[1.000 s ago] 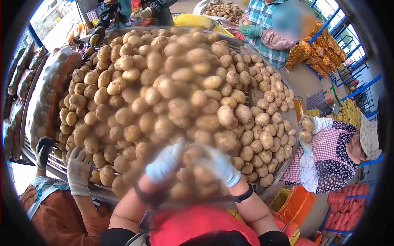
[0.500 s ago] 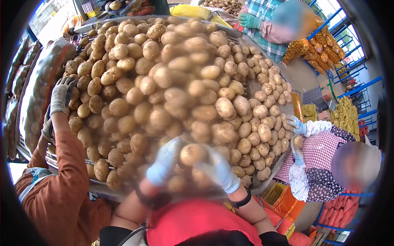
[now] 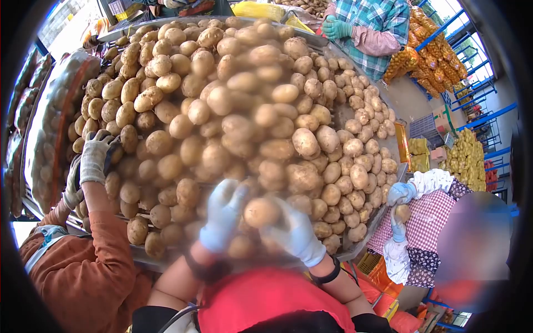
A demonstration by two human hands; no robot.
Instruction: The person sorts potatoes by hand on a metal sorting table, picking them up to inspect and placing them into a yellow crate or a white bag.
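Observation:
Both my hands wear light blue gloves at the near edge of a large heap of potatoes (image 3: 307, 143). My right hand (image 3: 298, 232) has its fingers curled against the right side of a round potato (image 3: 262, 213). Just left of that potato, my left hand (image 3: 225, 216) is raised with thumb and fingers apart, and no potato shows in it. Another potato (image 3: 242, 246) lies low between my wrists. A hazy smear over the middle of the view blurs my fingertips and the potatoes around them.
At left, a co-worker's grey-gloved hand (image 3: 95, 158) reaches into the heap beside a filled net sack (image 3: 50, 133). On the right, another person's blue-gloved hand (image 3: 398, 222) holds a potato. Across the table are a third person's green gloves (image 3: 336, 28). Stacked orange sacks (image 3: 430, 50) stand behind.
My left hand has risen slightly, its fingers more spread; my right hand stays at the potato. The left co-worker's hands have moved nearer, and the right co-worker has drawn both hands closer to the body.

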